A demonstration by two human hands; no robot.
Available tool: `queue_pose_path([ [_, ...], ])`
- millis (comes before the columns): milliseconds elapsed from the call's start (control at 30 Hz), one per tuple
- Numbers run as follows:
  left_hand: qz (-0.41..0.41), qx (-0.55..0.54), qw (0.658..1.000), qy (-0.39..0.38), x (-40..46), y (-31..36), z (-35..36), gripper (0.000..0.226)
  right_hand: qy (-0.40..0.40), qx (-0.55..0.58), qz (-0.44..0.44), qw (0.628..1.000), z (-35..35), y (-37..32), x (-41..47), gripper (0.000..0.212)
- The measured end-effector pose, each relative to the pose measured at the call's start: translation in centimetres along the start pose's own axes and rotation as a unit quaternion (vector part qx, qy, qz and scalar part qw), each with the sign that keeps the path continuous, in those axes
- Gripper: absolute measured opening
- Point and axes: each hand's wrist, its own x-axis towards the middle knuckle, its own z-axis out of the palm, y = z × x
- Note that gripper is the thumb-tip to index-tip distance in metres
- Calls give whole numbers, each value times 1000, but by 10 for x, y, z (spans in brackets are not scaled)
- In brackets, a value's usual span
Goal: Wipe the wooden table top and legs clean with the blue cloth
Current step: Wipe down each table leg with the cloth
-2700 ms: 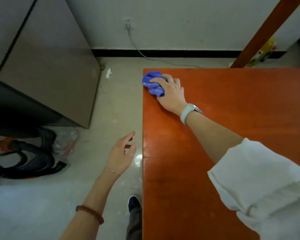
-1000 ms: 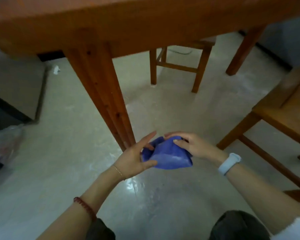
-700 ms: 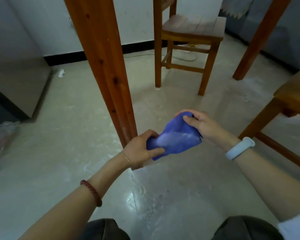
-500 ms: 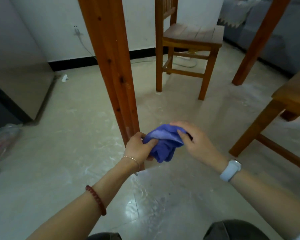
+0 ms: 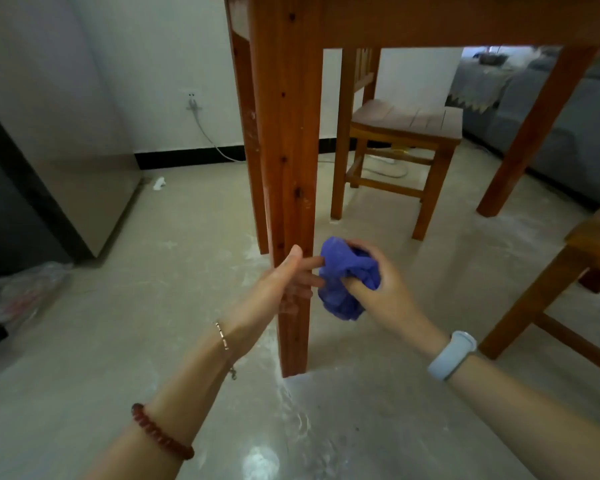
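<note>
- While the blue cloth (image 5: 347, 282) was bunched into a loose ball, it sat just right of the near table leg (image 5: 288, 188), low down and clear of the floor (image 5: 118, 306).
- The right hand (image 5: 378, 282) gripped the cloth from the right side, with its fingers curled into the folds and the thumb pressed across the front; part of the cloth hung below the palm.
- The right forearm ran up from the lower right corner and carried one pale wristband (image 5: 452, 355).
- The left hand (image 5: 284, 282) was spread flat, thumb pointing up, in front of the near table leg; its straight fingertips reached the left edge of the cloth and held nothing.
- The left forearm ran up from the lower left and carried two bracelets: one thin chain (image 5: 222, 336) at the wrist and one dark red bead band (image 5: 160, 433) further down the arm.
- Three table legs were in view: the near one, one directly behind it (image 5: 248, 133), and one at the far right (image 5: 530, 133), all joined under the table frame (image 5: 430, 19).
- One wooden chair (image 5: 402, 140) stood behind the near leg; part of a second wooden piece (image 5: 568, 271) showed at the right edge.
- One cable (image 5: 205, 129) ran down the white wall from a socket.
</note>
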Motion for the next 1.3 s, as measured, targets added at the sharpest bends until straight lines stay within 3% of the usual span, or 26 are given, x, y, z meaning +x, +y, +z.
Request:
queue_pose_path([
  [67, 83, -18, 988, 129, 0, 15, -8, 29, 28, -26, -42, 998, -2, -18, 16, 52],
  [133, 166, -48, 955, 243, 5, 31, -20, 15, 77, -86, -110, 987, -3, -42, 34, 63],
  [233, 229, -73, 916, 322, 19, 58, -41, 13, 173, -213, -295, 915, -3, -83, 68, 65],
  [333, 213, -91, 938, 257, 35, 70, -57, 21, 255, -322, -398, 820, 7, -124, 98, 59],
  [467, 169, -89, 974, 122, 44, 53, -60, 37, 290, -406, -379, 779, 32, -127, 110, 57],
  [567, 151, -114, 977, 99, 46, 30, -64, 46, 207, -457, -412, 760, 46, -62, 84, 50],
  [667, 123, -71, 986, 83, 50, 4, -66, 50, 94, -498, -454, 733, 58, 28, 46, 40],
  [833, 99, -33, 991, 79, 54, -47, -58, 40, -31, -519, -486, 703, 77, 138, 10, 23],
  [967, 58, -5, 995, 77, 59, -78, -52, 43, -157, -572, -436, 677, 84, 216, -14, 20],
  [1100, 45, 0, 992, 121, 65, -101, -42, 45, -249, -573, -328, 709, 68, 238, -25, 36],
  [1200, 36, -15, 985, 167, 65, -116, -30, 36, -205, -474, -378, 769, 60, 212, -28, 37],
  [1300, 23, -28, 980, 197, 65, -124, -22, 33, -105, -405, -427, 802, 70, 176, -15, 40],
])
